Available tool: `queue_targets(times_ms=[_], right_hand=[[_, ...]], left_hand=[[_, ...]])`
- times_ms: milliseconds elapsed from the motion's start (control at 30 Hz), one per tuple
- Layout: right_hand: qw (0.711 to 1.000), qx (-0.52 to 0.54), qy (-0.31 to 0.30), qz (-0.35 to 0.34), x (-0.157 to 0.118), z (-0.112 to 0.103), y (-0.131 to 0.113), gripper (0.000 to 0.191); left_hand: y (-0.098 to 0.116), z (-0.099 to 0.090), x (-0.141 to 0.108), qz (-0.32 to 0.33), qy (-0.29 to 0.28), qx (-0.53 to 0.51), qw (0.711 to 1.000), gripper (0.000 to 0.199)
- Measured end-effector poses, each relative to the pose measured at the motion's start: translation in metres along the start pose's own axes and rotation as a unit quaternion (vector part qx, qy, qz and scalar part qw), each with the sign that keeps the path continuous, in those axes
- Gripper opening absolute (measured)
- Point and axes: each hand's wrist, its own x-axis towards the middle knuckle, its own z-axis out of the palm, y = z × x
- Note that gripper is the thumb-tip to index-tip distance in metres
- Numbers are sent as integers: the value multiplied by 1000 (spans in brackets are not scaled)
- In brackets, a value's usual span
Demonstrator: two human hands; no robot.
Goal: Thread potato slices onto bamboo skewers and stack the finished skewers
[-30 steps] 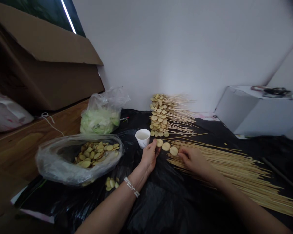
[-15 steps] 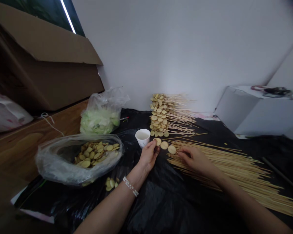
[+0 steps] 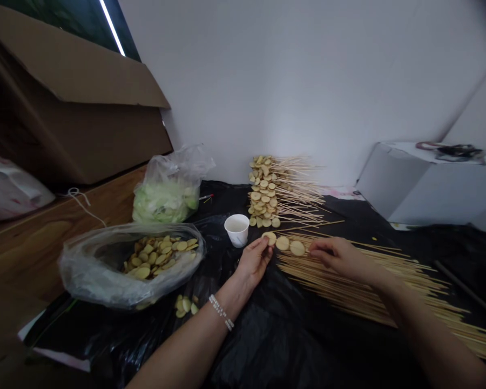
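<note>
Left-hand grip [image 3: 254,262]: closed, thumb and fingers pinching the end slice of a three-slice skewer [image 3: 282,243], held above a black plastic sheet [image 3: 271,335]. Right-hand grip [image 3: 342,256]: fingers bent, tips at the skewer's other end, just beside the third slice; whether closed on it cannot be told.

Head view, further items: bare sticks [image 3: 334,286], one spread, beneath right hand; white cup [image 3: 237,237], near left hand; finished-looking skewers [image 3: 263,200], stacked, behind; clear bag [image 3: 89,270], open, with loose slices [image 3: 148,259]; beaded bracelet [image 3: 221,312], left forearm.
</note>
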Motion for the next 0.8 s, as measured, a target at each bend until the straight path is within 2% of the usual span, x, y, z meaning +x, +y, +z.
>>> queue_targets(times_ms=[167, 233, 533, 800], right_hand=[[1000, 12, -8, 18, 0, -6, 24, 27], [999, 16, -8, 32, 1, -5, 28, 29], [999, 32, -29, 20, -1, -1, 8, 29], [999, 34, -31, 22, -3, -5, 1, 29]], left_hand=[[10, -5, 4, 25, 38, -31, 998, 8], [14, -8, 5, 29, 32, -30, 999, 6], [10, -9, 4, 6, -6, -4, 1000, 1], [12, -11, 7, 12, -1, -16, 1000, 5]])
